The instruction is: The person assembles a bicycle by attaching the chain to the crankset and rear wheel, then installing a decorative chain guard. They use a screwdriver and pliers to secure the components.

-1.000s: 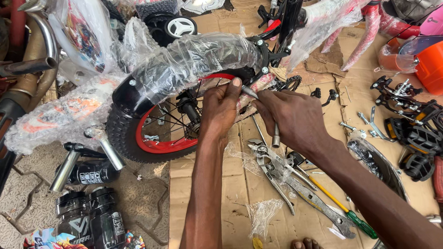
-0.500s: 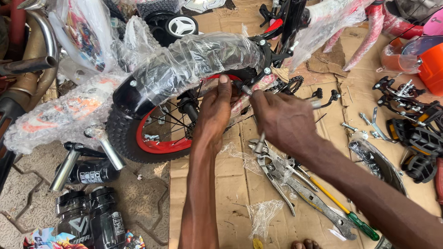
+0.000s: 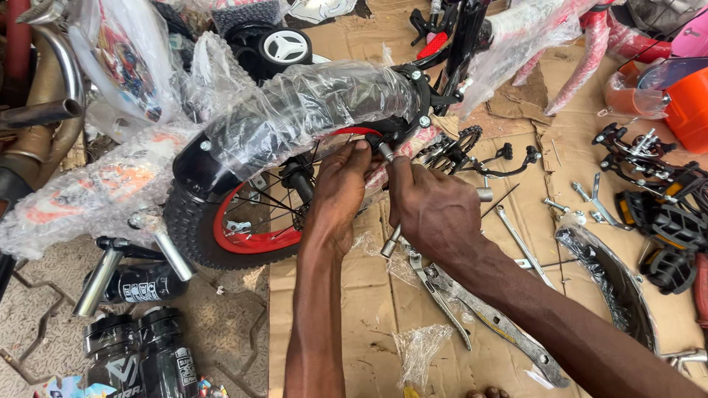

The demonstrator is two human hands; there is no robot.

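Pinching a bolt under the wrapped mudguard (image 3: 310, 110), the left hand (image 3: 341, 193) steadies it while the right hand (image 3: 431, 210) grips a socket wrench (image 3: 391, 239) to turn it.

Clear plastic wrap (image 3: 310, 103) covers black mudguard, centre top. Black bottles (image 3: 140, 357) with white labels, bottom left. Flattened brown cardboard (image 3: 369, 309) underneath. Loose clear wrapper (image 3: 420, 350) bottom centre.

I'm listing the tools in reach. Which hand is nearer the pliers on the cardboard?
Right. The right hand is just above the pliers; the left hand is farther left, at the wheel.
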